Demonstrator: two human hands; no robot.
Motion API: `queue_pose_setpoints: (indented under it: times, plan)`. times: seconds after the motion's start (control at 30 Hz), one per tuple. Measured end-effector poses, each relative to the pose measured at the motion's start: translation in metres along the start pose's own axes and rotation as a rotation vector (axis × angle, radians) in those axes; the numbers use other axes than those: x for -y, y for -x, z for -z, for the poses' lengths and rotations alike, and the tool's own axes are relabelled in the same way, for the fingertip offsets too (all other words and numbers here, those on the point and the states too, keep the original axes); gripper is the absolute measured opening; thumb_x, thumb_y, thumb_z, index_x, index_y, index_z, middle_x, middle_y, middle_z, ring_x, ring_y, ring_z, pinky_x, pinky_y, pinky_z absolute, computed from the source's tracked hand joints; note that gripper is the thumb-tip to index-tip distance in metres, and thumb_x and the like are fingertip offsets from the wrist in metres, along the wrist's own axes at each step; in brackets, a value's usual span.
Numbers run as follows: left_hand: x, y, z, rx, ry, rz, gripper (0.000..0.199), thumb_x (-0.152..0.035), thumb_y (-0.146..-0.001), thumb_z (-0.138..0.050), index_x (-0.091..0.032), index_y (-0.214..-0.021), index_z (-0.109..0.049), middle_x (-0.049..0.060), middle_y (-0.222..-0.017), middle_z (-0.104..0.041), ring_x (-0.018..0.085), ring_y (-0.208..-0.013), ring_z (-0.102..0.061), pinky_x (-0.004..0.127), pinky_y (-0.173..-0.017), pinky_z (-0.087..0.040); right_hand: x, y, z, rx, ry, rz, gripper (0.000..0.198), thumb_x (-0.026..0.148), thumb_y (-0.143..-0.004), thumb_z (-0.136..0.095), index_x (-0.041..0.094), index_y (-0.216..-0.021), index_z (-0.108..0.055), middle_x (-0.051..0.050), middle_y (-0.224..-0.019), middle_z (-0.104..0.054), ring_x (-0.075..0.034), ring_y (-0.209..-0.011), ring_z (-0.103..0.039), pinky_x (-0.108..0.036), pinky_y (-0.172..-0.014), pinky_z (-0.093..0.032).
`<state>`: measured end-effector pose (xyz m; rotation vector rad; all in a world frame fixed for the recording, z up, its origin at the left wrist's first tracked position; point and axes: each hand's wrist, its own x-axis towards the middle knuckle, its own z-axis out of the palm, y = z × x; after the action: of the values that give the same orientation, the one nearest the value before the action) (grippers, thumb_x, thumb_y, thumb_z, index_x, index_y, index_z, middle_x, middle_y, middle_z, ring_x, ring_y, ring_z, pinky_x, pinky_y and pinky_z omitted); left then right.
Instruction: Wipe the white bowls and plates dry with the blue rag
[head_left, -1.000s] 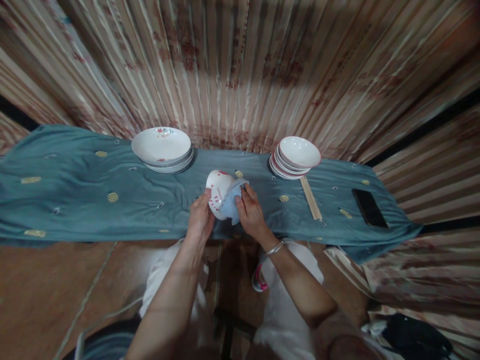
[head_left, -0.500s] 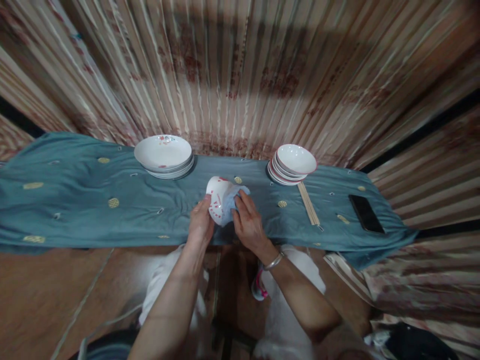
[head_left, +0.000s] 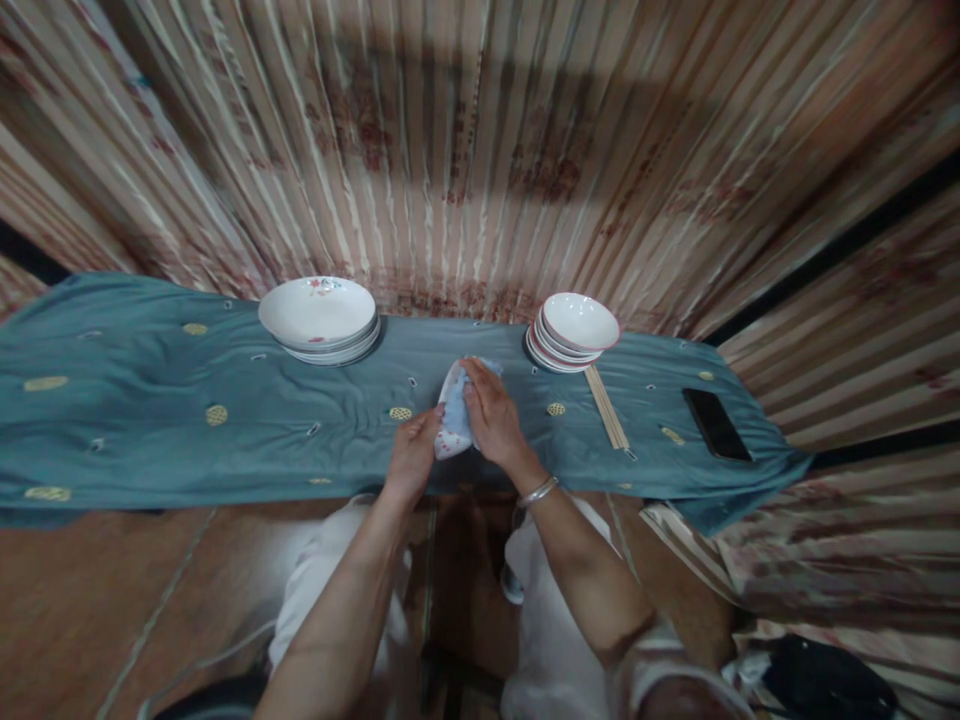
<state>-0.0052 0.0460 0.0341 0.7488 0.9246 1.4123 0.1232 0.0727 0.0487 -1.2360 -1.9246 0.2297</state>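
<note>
My left hand (head_left: 412,450) grips the edge of a white bowl (head_left: 450,442) with small red marks, held tilted above the front of the cloth-covered table. A light blue cloth (head_left: 455,405) lies against the bowl, under my right hand (head_left: 491,412). The right fingers are stretched together over the cloth and press it onto the bowl. Much of the bowl is hidden by the cloth and the right hand. A silver bangle circles the right wrist.
On the green-blue tablecloth (head_left: 165,400), a stack of plates (head_left: 319,315) stands at the back left and a stack of bowls (head_left: 581,322) at the back right. Chopsticks (head_left: 606,408) lie before the bowls, and a black phone (head_left: 716,425) rests near the right end. A striped curtain (head_left: 450,130) hangs behind.
The bowl has turned in my hands and shifted slightly right. My right hand and the cloth have moved across it, covering more of it. The whole view has shifted slightly.
</note>
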Motion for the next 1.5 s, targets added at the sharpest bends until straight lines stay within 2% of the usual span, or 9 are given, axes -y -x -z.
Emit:
queue_pose_setpoints:
  times: [0.1, 0.27, 0.37, 0.67, 0.83, 1.03, 1.23, 1.37, 1.5]
  plan:
    - [0.003, -0.001, 0.002, 0.024, -0.018, 0.002, 0.024, -0.038, -0.069, -0.074, -0.015, -0.075, -0.075, 0.004, -0.066, -0.069, 0.016, -0.062, -0.059, 0.025, -0.057, -0.045, 0.001, -0.002, 0.000, 0.001, 0.000, -0.009, 0.047, 0.033, -0.101, -0.027, 0.016, -0.139, -0.048, -0.013, -0.140, -0.054, -0.020, -0.135, -0.044, -0.044, -0.116, -0.035]
    - [0.000, -0.002, 0.006, 0.051, -0.066, -0.025, 0.023, -0.038, -0.067, -0.071, -0.016, -0.071, -0.073, 0.003, -0.065, -0.068, 0.014, -0.057, -0.055, 0.025, -0.053, -0.043, 0.020, 0.002, 0.003, 0.055, 0.050, 0.143, 0.046, 0.031, -0.100, -0.032, 0.015, -0.139, -0.049, -0.011, -0.147, -0.047, -0.023, -0.143, -0.031, -0.047, -0.119, -0.030]
    - [-0.004, -0.001, 0.004, 0.098, -0.143, -0.041, 0.023, -0.040, -0.068, -0.070, -0.017, -0.069, -0.072, 0.004, -0.066, -0.068, 0.017, -0.062, -0.058, 0.028, -0.059, -0.046, 0.019, -0.004, 0.006, 0.064, 0.009, 0.150, 0.044, 0.030, -0.100, -0.032, 0.015, -0.134, -0.055, -0.011, -0.142, -0.051, -0.022, -0.141, -0.036, -0.045, -0.118, -0.030]
    - [-0.022, 0.008, -0.007, 0.064, -0.250, 0.089, 0.036, -0.052, -0.067, -0.070, -0.017, -0.067, -0.072, 0.000, -0.055, -0.063, 0.015, -0.054, -0.054, 0.026, -0.055, -0.042, -0.031, -0.039, -0.001, 0.081, -0.567, -0.260, 0.041, 0.050, -0.090, -0.048, 0.022, -0.110, -0.071, -0.006, -0.120, -0.068, -0.020, -0.117, -0.060, -0.037, -0.109, -0.040]
    - [-0.017, 0.004, -0.006, 0.016, -0.103, 0.102, 0.038, -0.052, -0.060, -0.077, -0.015, -0.068, -0.072, 0.002, -0.056, -0.065, 0.015, -0.053, -0.058, 0.026, -0.055, -0.044, -0.045, -0.040, -0.009, 0.149, -0.974, -0.537, 0.047, 0.056, -0.071, -0.069, 0.020, -0.102, -0.073, -0.004, -0.099, -0.075, -0.024, -0.100, -0.067, -0.037, -0.092, -0.052]
    - [-0.021, 0.002, -0.004, -0.106, 0.160, 0.120, 0.032, -0.043, -0.054, -0.084, -0.016, -0.060, -0.067, 0.004, -0.055, -0.066, 0.022, -0.066, -0.067, 0.030, -0.062, -0.051, -0.051, -0.035, -0.027, 0.173, -1.065, -0.723, 0.041, 0.056, -0.073, -0.069, 0.019, -0.091, -0.072, -0.007, -0.088, -0.076, -0.024, -0.089, -0.071, -0.040, -0.087, -0.056]
    - [-0.032, 0.004, 0.001, -0.251, 0.334, 0.167, 0.020, -0.027, -0.066, -0.081, -0.011, -0.068, -0.068, 0.001, -0.056, -0.066, 0.015, -0.058, -0.065, 0.029, -0.069, -0.054, -0.047, -0.021, -0.043, 0.163, -1.015, -0.734, 0.044, 0.060, -0.072, -0.068, 0.018, -0.082, -0.070, -0.005, -0.075, -0.074, -0.023, -0.080, -0.069, -0.038, -0.080, -0.057]
    - [-0.035, 0.001, 0.004, -0.342, 0.425, 0.175, 0.006, -0.014, -0.078, -0.070, -0.010, -0.073, -0.068, 0.002, -0.064, -0.070, 0.010, -0.055, -0.063, 0.024, -0.069, -0.055, -0.040, -0.012, -0.050, 0.113, -0.997, -0.689, 0.049, 0.064, -0.072, -0.064, 0.018, -0.089, -0.068, -0.008, -0.091, -0.074, -0.025, -0.092, -0.068, -0.041, -0.088, -0.055]
    - [-0.037, -0.002, 0.009, -0.370, 0.497, 0.180, 0.011, -0.012, -0.085, -0.061, -0.009, -0.077, -0.069, 0.004, -0.069, -0.072, 0.012, -0.059, -0.065, 0.024, -0.071, -0.056, -0.030, -0.004, -0.058, 0.032, -0.957, -0.644, 0.050, 0.063, -0.075, -0.059, 0.018, -0.095, -0.067, -0.010, -0.102, -0.072, -0.026, -0.103, -0.065, -0.043, -0.093, -0.052]
